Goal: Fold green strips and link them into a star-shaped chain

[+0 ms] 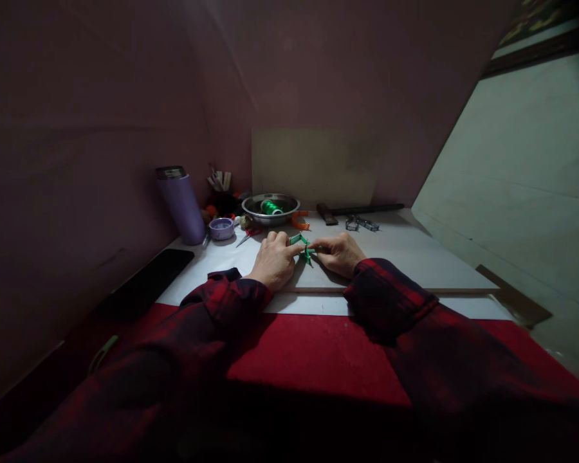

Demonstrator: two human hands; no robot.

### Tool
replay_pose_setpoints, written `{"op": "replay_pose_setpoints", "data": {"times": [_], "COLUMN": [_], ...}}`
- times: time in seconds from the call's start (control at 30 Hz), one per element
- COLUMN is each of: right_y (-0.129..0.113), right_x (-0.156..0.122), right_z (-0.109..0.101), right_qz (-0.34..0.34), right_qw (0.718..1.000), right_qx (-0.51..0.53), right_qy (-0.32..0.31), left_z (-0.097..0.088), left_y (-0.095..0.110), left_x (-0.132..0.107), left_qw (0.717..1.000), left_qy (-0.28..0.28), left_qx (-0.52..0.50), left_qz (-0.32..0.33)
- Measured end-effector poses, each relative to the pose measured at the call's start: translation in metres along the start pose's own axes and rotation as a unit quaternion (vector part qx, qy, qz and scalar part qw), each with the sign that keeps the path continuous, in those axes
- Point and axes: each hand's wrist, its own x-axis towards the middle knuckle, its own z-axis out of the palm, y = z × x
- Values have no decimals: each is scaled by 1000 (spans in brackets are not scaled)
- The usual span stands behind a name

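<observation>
Low over the white board (395,257), my left hand (274,260) has its fingers closed on a small green frame-like piece (299,239) with thin angular parts. My right hand (340,252) comes from the other side, thumb and forefinger pinched on the near right part of that green piece. The fingers partly cover it, and its exact kind is too small to make out. Behind my left hand lie red-handled scissors (249,235), points toward me.
A metal bowl (251,217) holding a green thread spool (271,207) stands behind the hands. Nearby are an orange piece (300,222), a hammer-like tool (327,215), grey metal frames (367,224), a purple tumbler (182,209), a purple round container (221,228) and a dark phone-like slab (157,273).
</observation>
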Motion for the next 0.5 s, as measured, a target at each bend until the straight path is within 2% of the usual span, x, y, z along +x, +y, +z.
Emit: {"op": "replay_pose_setpoints", "data": {"times": [0.5], "right_y": [0], "right_x": [0], "right_z": [0], "right_qz": [7], "right_qw": [1000], "right_qx": [-14], "right_qy": [2], "left_z": [0], "left_y": [0], "left_x": [-1], "left_qw": [1000], "left_qy": [2], "left_qx": [8], "left_qz": [5]}}
